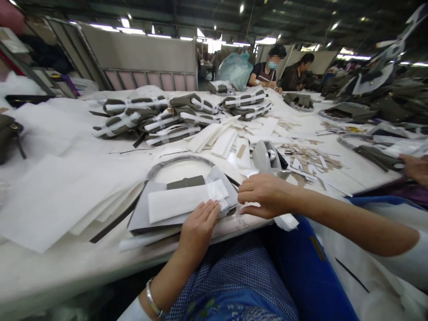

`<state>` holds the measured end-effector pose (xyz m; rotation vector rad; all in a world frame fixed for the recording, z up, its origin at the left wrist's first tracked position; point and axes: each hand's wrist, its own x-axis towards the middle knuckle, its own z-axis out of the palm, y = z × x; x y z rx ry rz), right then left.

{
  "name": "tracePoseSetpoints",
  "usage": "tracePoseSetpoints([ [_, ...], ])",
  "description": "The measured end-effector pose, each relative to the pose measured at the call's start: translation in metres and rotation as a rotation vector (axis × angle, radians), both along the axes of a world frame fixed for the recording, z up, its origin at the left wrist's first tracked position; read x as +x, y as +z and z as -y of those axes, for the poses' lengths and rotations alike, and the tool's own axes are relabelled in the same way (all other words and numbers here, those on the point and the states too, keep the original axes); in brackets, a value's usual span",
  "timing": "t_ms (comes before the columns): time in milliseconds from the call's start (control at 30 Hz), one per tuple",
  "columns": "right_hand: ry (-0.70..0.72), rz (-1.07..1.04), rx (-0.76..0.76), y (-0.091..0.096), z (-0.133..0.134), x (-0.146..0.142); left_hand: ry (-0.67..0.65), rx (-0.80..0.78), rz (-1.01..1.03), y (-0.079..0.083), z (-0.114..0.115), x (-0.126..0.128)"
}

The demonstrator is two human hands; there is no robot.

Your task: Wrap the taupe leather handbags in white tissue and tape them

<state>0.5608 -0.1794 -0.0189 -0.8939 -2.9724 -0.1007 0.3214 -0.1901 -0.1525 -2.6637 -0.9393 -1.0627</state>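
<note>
A flat grey bag piece (143, 214) wrapped with a white foam strip (180, 201) lies at the near table edge. My left hand (198, 226) rests on its right end, fingers stretched flat on the strip. My right hand (265, 194) is just right of it, fingers curled in a pinch at the wrap's edge near a bit of white sheet (286, 221); what it pinches is hidden. A grey strap loop (180, 159) curves behind the piece.
White foam sheets (56, 196) lie stacked at left. Wrapped grey pieces (157, 118) pile mid-table, with white strips (222, 138), a tape dispenser (267, 157) and paper scraps (310, 160). Two people (267, 71) sit far back. Another person's hand (416, 168) is at right.
</note>
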Motion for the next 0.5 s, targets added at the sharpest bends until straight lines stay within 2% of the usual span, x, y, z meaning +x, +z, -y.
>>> tracePoseSetpoints([
  [300,0.076,0.229,-0.069,-0.005,-0.042,-0.046,0.003,-0.005,0.020,0.002,0.002,0.001],
  [500,0.017,0.348,-0.139,-0.003,-0.054,-0.064,0.017,0.027,0.024,0.003,0.000,0.002],
])
